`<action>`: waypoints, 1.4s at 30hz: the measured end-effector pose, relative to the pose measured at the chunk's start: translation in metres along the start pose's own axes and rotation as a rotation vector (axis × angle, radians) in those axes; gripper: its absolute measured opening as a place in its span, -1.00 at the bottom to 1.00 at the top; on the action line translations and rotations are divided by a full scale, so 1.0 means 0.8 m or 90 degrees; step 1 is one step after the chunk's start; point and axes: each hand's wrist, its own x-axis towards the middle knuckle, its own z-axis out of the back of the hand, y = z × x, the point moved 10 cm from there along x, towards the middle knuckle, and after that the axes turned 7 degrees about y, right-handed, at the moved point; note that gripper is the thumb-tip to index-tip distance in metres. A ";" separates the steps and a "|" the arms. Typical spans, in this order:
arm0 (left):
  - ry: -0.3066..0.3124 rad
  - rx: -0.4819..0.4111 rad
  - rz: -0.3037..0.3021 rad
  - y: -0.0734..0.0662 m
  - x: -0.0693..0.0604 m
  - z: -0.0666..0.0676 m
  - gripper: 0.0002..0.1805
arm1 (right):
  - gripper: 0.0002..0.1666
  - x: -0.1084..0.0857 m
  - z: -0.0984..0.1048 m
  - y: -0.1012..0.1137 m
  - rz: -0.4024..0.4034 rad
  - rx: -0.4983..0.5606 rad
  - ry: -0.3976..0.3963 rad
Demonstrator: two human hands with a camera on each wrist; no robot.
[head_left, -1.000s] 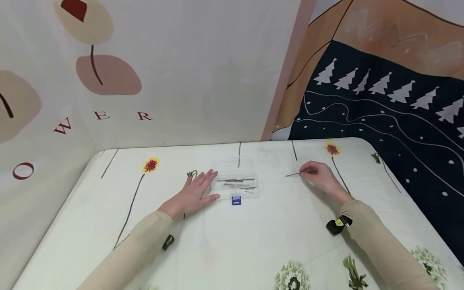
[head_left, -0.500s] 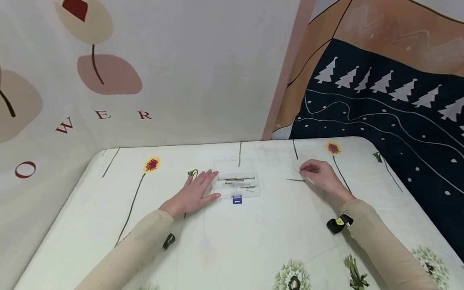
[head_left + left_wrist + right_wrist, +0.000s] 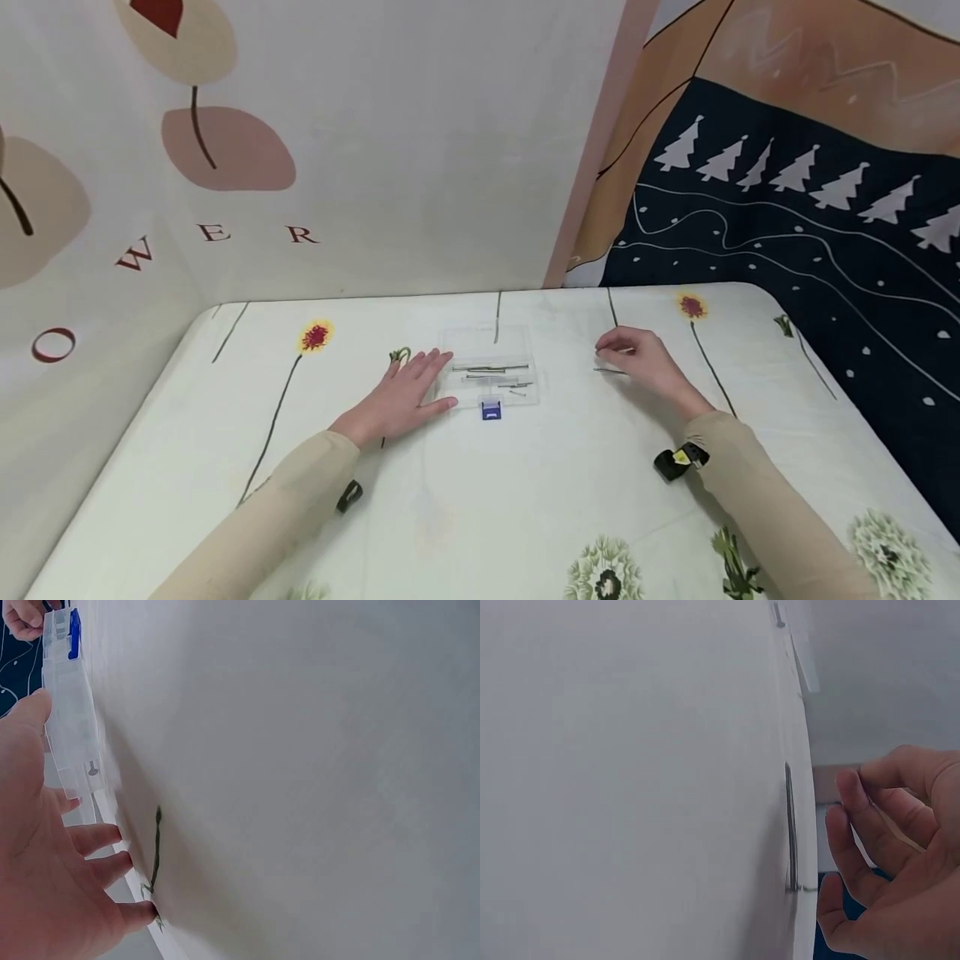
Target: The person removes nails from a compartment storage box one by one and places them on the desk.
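A clear plastic box (image 3: 531, 398) with a blue latch (image 3: 491, 410) lies on the table, several nails (image 3: 491, 368) inside it. My left hand (image 3: 401, 398) rests at its left side, fingers spread and straight; in the left wrist view the thumb lies against the box wall (image 3: 71, 724). To the right of the box, a single nail (image 3: 791, 832) lies on the cloth. Just above it hovers my right hand (image 3: 645, 362), fingers bent and thumb meeting a fingertip (image 3: 849, 784), apart from the nail. Nothing shows between those fingers.
A white cloth (image 3: 480, 517) printed with flowers covers the table. Patterned hangings (image 3: 420, 167) stand behind and to the left; a dark one with trees (image 3: 750, 225) hangs at the right. Black straps (image 3: 671, 465) sit at both wrists.
My right hand held the nail a second ago, then let go of it onto the cloth. Since then that hand has moved left over the nail. My left hand has stayed by the box.
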 end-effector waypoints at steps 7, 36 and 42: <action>-0.004 -0.007 0.001 0.000 -0.002 0.000 -0.10 | -0.87 0.012 -0.024 0.018 0.030 0.028 0.019; 0.002 0.014 0.001 0.000 0.001 -0.001 -0.12 | -0.88 0.040 -0.082 0.078 0.078 0.081 0.047; 0.005 0.019 0.007 0.003 0.002 -0.003 -0.12 | -0.87 0.042 -0.096 0.091 0.092 0.075 0.062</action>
